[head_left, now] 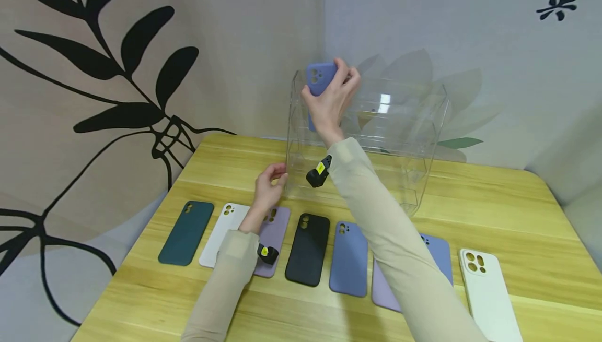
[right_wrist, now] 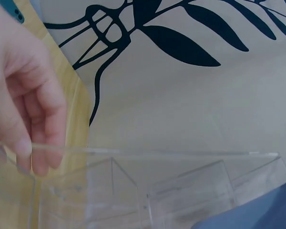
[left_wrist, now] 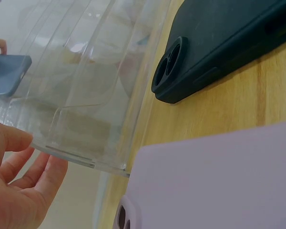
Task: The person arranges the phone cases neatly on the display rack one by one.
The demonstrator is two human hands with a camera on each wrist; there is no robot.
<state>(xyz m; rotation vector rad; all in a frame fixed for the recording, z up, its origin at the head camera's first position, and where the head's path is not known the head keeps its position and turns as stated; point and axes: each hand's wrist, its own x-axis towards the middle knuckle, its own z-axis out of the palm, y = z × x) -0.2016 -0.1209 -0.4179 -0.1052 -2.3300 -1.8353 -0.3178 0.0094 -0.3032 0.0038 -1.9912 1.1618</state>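
Observation:
My right hand point(head_left: 331, 99) grips a blue phone case point(head_left: 315, 75) by its edges, at the upper left of a clear stepped display stand point(head_left: 404, 138). The case is upright, its camera cutout at the top; its lower part is partly hidden behind the hand and wrist. Down at the stand's left side, my left hand point(head_left: 269, 188) pinches the clear side panel between thumb and fingers, as the left wrist view shows. Nearest that hand lie a purple phone case point(head_left: 277, 235), partly under the wrist, and a black phone case point(head_left: 308, 250).
Across the wooden table point(head_left: 470, 196) runs a row of phone cases: dark green point(head_left: 185, 233) at left, white point(head_left: 230, 214), blue point(head_left: 349, 258), light purple point(head_left: 383, 290) and another blue point(head_left: 439, 256) partly behind my right sleeve, off-white point(head_left: 491, 290) at right. A wall stands behind the stand.

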